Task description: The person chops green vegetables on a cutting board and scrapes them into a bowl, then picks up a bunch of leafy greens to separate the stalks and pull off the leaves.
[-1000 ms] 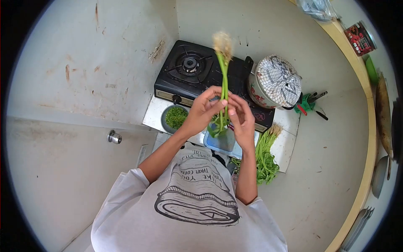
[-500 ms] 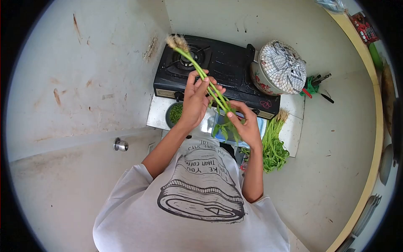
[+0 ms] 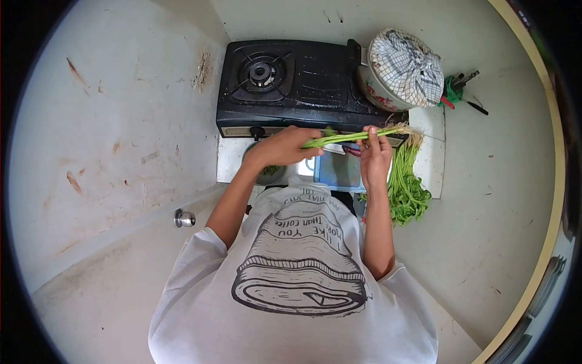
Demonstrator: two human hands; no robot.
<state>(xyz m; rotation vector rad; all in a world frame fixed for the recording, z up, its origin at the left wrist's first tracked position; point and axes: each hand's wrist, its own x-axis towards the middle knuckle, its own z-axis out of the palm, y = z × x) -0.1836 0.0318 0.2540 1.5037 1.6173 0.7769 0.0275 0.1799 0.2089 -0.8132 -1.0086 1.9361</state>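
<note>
A few long green stalks of a leafy vegetable point(image 3: 342, 139) stretch between my two hands, with pale stringy roots at the right end. My left hand point(image 3: 285, 145) is closed around the left end and hides the leaves there. Near the roots, my right hand point(image 3: 377, 151) pinches the stalks between thumb and fingers. Below them is a blue rectangular tray or board point(image 3: 339, 171), with a knife point(image 3: 333, 148) whose dark red handle points right. Beside my right wrist lies a pile of the same rooted greens point(image 3: 405, 188). A bowl of chopped greens point(image 3: 270, 177) sits partly under my left forearm.
A black gas stove point(image 3: 318, 79) stands behind my hands. On its right side is a floral pot point(image 3: 388, 88) covered with a checked cloth point(image 3: 409, 67). Utensils in a green holder point(image 3: 451, 88) are farther right. Walls rise on both sides, and a door knob point(image 3: 183, 218) is at left.
The stalks have swung round and lower: their roots pointed up left and now point right. My left hand has moved to the other end, while my right hand now grips near the roots.
</note>
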